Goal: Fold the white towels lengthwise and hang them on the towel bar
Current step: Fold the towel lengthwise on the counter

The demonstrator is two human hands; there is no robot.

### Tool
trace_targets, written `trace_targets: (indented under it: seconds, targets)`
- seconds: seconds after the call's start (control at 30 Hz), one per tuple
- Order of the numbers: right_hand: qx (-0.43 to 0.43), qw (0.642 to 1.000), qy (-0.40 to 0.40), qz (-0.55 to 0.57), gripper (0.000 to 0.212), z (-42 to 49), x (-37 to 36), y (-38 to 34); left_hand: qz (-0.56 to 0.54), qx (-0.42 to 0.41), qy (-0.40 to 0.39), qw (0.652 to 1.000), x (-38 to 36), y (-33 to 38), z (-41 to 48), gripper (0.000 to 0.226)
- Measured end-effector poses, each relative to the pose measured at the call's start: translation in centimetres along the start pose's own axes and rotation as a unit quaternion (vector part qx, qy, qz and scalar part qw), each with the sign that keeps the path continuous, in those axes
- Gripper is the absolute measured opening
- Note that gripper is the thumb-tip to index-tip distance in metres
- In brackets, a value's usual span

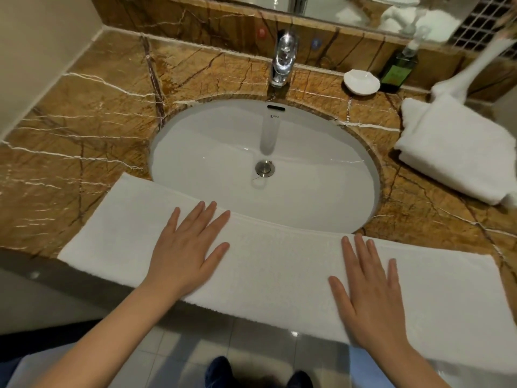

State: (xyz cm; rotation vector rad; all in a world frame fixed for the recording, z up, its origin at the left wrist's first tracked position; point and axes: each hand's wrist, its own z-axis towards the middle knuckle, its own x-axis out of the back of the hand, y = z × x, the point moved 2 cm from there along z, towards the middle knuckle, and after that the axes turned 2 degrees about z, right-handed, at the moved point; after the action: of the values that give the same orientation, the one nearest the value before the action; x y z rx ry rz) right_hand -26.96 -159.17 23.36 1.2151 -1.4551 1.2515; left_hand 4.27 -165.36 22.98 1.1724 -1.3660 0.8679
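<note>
A white towel (279, 264), folded into a long strip, lies across the front edge of the brown marble counter (84, 130) and over the near rim of the sink (263, 163). My left hand (187, 247) presses flat on its left half, fingers straight and spread. My right hand (369, 289) lies flat on its right half, fingers straight too. A second white towel (453, 147), folded thick, sits on the counter at the right, with another white cloth (472, 68) trailing up behind it. No towel bar is in view.
A chrome tap (284, 58) stands behind the sink. A white soap dish (361, 82) and a dark green bottle (398, 70) sit at the back right. A mirror (335, 7) runs along the back. Grey floor tiles (251, 340) and dark shoes (221, 371) show below the counter.
</note>
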Motion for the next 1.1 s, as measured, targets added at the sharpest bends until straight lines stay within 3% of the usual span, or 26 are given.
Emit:
trace_targets:
  seconds: [0.2,0.3,0.37,0.43,0.53,0.6,0.77,0.97,1.1]
  targets:
    - [-0.005,1.0,-0.023,0.013,0.069,0.0,0.7,-0.6,-0.031,0.002,0.012,0.999,0.9,0.5,-0.5,0.059]
    - [-0.007,0.999,-0.03,0.035,0.065,0.4,2.0,-1.6,-0.183,0.073,0.12,0.973,2.1,2.0,-3.3,0.044]
    - [0.048,0.997,-0.005,0.068,0.047,2.0,3.5,-2.9,-0.303,0.186,0.209,0.911,2.4,3.1,-6.2,0.038]
    - [0.126,0.987,-0.015,0.103,0.027,4.4,4.4,-4.9,-0.392,0.319,0.244,0.827,1.8,3.8,-8.6,0.032]
    - [0.138,0.965,-0.153,0.164,0.019,8.8,4.4,-8.7,-0.509,0.479,0.222,0.68,0.5,4.1,-10.2,0.024]
    - [0.125,0.948,-0.238,0.17,0.014,11.9,3.7,-10.8,-0.562,0.525,0.171,0.616,-0.2,4.8,-10.3,0.022]
    - [0.177,0.899,-0.377,0.132,0.014,17.4,3.0,-13.7,-0.627,0.545,0.119,0.544,-1.4,8.5,-8.9,0.016]
    - [0.259,0.807,-0.528,0.051,0.031,19.3,2.4,-13.3,-0.677,0.543,0.211,0.45,-1.8,13.5,-7.9,0.016]
    - [0.27,0.766,-0.572,0.115,0.045,20.0,2.3,-12.6,-0.702,0.558,0.248,0.366,-2.6,15.0,-8.7,0.021]
